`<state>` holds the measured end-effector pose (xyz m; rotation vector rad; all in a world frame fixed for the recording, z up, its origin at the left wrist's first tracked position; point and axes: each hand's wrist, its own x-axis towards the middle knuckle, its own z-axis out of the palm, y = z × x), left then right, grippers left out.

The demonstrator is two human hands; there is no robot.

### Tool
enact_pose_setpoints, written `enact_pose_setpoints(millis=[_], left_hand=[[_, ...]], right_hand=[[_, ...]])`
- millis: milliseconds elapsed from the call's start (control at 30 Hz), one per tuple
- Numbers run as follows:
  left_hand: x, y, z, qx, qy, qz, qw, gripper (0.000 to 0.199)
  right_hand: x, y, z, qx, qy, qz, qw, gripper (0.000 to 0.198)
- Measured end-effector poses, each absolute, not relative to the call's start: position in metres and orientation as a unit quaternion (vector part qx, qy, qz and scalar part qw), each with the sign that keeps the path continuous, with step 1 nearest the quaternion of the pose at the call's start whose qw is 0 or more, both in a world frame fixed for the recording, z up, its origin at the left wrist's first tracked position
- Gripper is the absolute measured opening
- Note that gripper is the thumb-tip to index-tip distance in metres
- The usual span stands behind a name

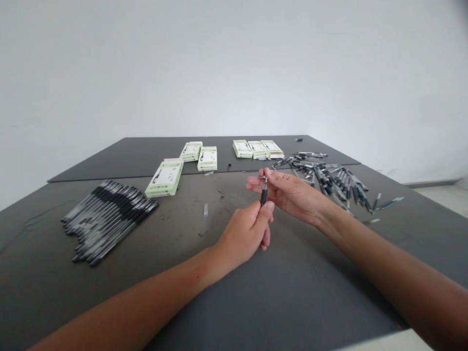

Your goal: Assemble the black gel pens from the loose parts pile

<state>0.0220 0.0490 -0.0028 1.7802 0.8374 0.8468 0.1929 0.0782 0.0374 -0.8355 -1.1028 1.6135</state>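
Observation:
My left hand (248, 225) is closed around a gel pen (263, 194), its black grip and pale tip pointing up and away from me. Just beyond the tip, the thumb and fingers of my right hand (290, 194) pinch together, and a small thin shiny piece shows there, too small to name. Whether that piece touches the pen tip I cannot tell. Left of both hands, many black and clear pens (107, 217) lie side by side in a slanting row. On the right is a jumbled heap of pens and pen parts (329, 180).
Green and white pen boxes stand farther back, one at the left (165, 178), others near the middle (207, 159) and right of it (242, 148). A clear plastic piece (205, 210) and a small black cap (229, 166) lie on the dark table (175, 302). Behind is a white wall.

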Motion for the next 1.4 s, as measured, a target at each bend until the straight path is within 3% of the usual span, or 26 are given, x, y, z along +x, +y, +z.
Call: enact_pose_setpoints(millis=[533, 833, 1067, 1200, 1300, 1400], left_hand=[[0.022, 0.048, -0.001, 0.722, 0.351, 0.347, 0.485, 0.045], [0.023, 0.049, -0.003, 0.711, 0.349, 0.352, 0.499, 0.045], [0.023, 0.05, -0.003, 0.72, 0.338, 0.344, 0.499, 0.044], [0.024, 0.051, -0.003, 0.718, 0.347, 0.365, 0.481, 0.043], [0.024, 0.051, -0.004, 0.711, 0.349, 0.378, 0.48, 0.043], [0.024, 0.051, -0.004, 0.711, 0.347, 0.38, 0.479, 0.042]], right_hand=[[0.197, 0.079, 0.041, -0.338, -0.5, 0.638, 0.478, 0.023], [0.212, 0.085, 0.037, -0.411, -0.627, 0.51, 0.422, 0.039], [0.207, 0.082, 0.039, -0.436, -0.637, 0.463, 0.436, 0.035], [0.197, 0.077, 0.037, -0.387, -0.587, 0.535, 0.469, 0.039], [0.194, 0.074, 0.038, -0.332, -0.566, 0.611, 0.443, 0.053], [0.196, 0.074, 0.039, -0.328, -0.595, 0.607, 0.412, 0.049]])
